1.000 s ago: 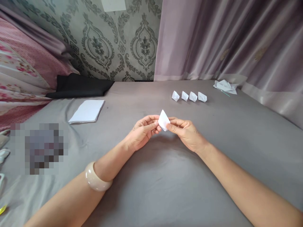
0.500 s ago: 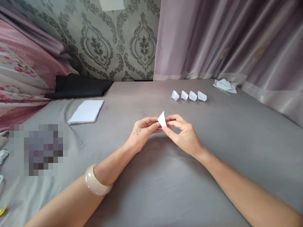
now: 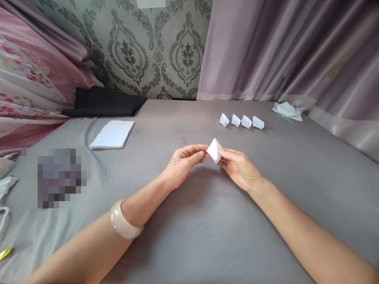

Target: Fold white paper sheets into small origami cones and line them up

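A small white folded-paper piece (image 3: pixel 214 150), pointed at top and bottom with several flat faces, is held above the grey bed sheet. My right hand (image 3: pixel 241 165) pinches its right side, thumb on the near face and fingers behind. My left hand (image 3: pixel 186 161) is at its left corner, thumb and fingers slightly apart; the thumb does not overlap the paper, and whether the fingertips touch it is hard to see. Beyond the hands, several similar folded-paper pieces stand in a row, the leftmost one (image 3: pixel 224 120) nearest the middle.
A stack of white paper (image 3: pixel 112 134) lies at the left, with black cloth (image 3: pixel 106 103) behind it. Loose white paper pieces (image 3: pixel 288 110) and a thin pale stick (image 3: pixel 287 118) lie at the far right by the curtain (image 3: pixel 251 47). A yellow object (image 3: pixel 5 253) shows at the left edge.
My right hand has turned, tilting the folded paper so a broader face shows. The left thumb has come off the paper. The whole view has shifted slightly.
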The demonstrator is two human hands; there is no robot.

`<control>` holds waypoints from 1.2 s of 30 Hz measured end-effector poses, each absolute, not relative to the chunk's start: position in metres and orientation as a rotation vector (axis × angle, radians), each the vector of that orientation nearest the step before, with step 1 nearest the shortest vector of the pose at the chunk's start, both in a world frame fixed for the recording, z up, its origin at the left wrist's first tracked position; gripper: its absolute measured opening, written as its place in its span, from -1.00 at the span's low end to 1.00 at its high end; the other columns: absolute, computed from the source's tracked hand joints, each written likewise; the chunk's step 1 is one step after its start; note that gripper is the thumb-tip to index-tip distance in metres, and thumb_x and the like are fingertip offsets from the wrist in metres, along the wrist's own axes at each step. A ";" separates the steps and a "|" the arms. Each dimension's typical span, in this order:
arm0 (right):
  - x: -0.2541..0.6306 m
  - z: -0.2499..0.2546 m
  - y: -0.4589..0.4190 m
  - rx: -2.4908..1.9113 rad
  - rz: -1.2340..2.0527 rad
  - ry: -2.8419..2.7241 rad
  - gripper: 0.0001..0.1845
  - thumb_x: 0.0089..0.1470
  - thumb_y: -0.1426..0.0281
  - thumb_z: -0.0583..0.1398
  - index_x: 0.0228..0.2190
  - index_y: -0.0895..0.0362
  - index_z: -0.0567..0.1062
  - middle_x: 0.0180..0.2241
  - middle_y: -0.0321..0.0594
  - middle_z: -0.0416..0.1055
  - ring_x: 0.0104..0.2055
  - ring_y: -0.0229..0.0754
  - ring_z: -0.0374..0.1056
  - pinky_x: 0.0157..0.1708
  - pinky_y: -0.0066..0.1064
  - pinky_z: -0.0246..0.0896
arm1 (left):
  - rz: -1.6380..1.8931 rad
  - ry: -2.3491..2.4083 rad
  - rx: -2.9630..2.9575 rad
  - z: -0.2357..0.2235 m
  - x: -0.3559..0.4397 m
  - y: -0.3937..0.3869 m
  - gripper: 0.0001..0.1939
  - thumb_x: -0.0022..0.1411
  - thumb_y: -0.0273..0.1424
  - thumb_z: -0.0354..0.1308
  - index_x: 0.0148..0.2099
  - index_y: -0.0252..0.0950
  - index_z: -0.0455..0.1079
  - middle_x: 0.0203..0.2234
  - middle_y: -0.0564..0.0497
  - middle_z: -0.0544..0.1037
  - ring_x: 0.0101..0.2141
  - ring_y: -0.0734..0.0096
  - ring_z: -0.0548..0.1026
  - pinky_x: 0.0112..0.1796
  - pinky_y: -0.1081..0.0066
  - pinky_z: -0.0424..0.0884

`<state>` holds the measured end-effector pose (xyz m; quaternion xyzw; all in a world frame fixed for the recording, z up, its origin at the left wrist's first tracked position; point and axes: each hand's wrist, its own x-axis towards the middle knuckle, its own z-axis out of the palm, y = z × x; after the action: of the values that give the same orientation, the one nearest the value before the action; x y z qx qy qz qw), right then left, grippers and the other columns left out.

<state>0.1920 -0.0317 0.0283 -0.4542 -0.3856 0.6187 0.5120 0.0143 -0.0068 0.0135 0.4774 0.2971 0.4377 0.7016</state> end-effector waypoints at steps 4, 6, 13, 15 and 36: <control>0.192 0.027 -0.030 -1.087 1.534 -0.877 -0.85 -0.14 0.27 0.33 -0.51 0.09 0.60 -0.37 -0.22 0.50 -0.22 -0.16 0.33 -0.11 -0.29 0.21 | 0.959 0.690 1.028 0.018 0.015 -0.009 -0.75 0.11 -0.36 0.26 -0.13 -0.31 0.51 -0.30 -0.05 0.57 -0.22 0.36 0.49 -0.15 0.34 0.35; 0.193 0.025 -0.030 -1.077 1.547 -0.901 -0.85 -0.12 0.27 0.31 -0.49 0.09 0.60 -0.35 -0.22 0.51 -0.19 -0.14 0.34 -0.09 -0.29 0.21 | 0.956 0.700 0.982 0.019 0.016 -0.009 -0.74 0.09 -0.36 0.28 -0.14 -0.31 0.51 -0.33 -0.04 0.56 -0.26 0.40 0.49 -0.24 0.41 0.36; 0.194 0.022 -0.032 -1.037 1.609 -1.044 -0.79 -0.01 0.22 0.26 -0.37 0.07 0.60 -0.24 -0.19 0.50 -0.11 -0.12 0.34 -0.07 -0.26 0.23 | 0.916 0.659 0.833 0.021 0.016 -0.006 -0.71 0.03 -0.43 0.33 -0.15 -0.35 0.48 -0.52 0.08 0.47 -0.56 0.65 0.40 -0.51 0.57 0.30; 0.194 0.022 -0.033 -0.991 1.646 -1.049 -0.79 0.02 0.23 0.25 -0.33 0.07 0.60 -0.20 -0.19 0.50 -0.08 -0.12 0.33 -0.03 -0.25 0.21 | 0.913 0.643 0.825 0.022 0.016 -0.006 -0.71 0.04 -0.45 0.33 -0.14 -0.36 0.47 -0.53 0.08 0.46 -0.56 0.66 0.40 -0.52 0.58 0.31; 0.184 0.024 -0.040 -1.078 1.367 -1.285 -0.72 0.02 0.14 0.25 -0.35 0.08 0.58 -0.27 -0.24 0.49 -0.10 -0.12 0.32 -0.01 -0.23 0.14 | 1.032 0.769 1.075 0.016 0.022 -0.013 -0.85 0.09 -0.36 0.27 -0.31 -0.33 0.45 -0.48 0.03 0.52 -0.43 0.49 0.46 -0.34 0.44 0.38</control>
<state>0.1844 -0.0400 0.0239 -0.4399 -0.5241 0.5579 0.4696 0.0216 -0.0125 0.0159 0.4765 0.3410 0.4578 0.6686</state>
